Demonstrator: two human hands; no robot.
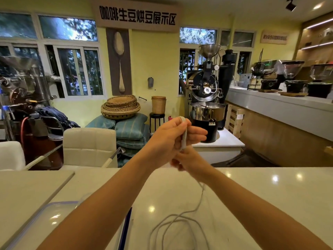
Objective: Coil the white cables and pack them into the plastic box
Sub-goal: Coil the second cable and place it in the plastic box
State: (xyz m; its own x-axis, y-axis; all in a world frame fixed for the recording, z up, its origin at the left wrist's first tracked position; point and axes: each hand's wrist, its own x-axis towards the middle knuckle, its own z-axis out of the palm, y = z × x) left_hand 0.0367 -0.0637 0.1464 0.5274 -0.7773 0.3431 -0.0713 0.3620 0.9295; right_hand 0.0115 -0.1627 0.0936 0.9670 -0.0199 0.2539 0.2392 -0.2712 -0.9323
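My left hand [167,136] is raised above the white table [270,195] with several turns of white cable [184,139] wound across its palm and fingers. Just below it, my right hand [187,161] is blurred and pinches the same cable. From there the loose part of the cable [180,221] hangs down to the table and lies in wide loops near the front edge. The clear plastic box [54,215] with blue trim sits at the lower left, partly hidden by my left forearm.
Two white chairs [90,147] stand behind the table's far edge. Beyond them are stacked sacks, woven baskets [120,107] and a black coffee roaster [207,98]. A long counter [281,107] with grinders runs along the right.
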